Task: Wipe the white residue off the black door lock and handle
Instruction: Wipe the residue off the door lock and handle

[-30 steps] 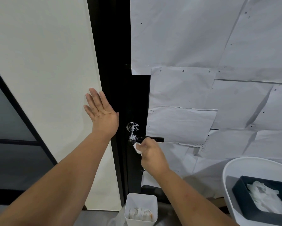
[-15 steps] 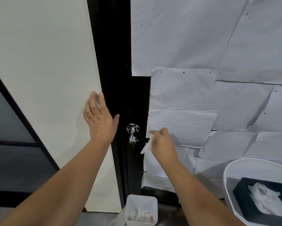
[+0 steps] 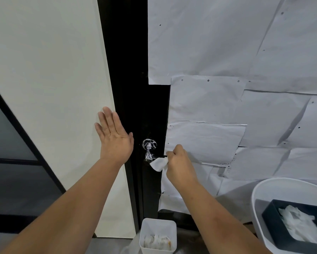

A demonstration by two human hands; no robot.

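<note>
Left hand (image 3: 115,142) flat, fingers spread, on the white wall at the black door frame's edge. Lock (image 3: 149,149) smeared white, mid-door. Right hand (image 3: 179,165) pinches a white wipe (image 3: 159,163) just below the lock; the handle is mostly hidden behind it.

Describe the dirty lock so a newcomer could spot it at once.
Find the black door strip between the cream wall and the papered panel. Between the hands sits the round lock, smeared with white residue, above the wipe. Nothing else there is both black and streaked.
</note>
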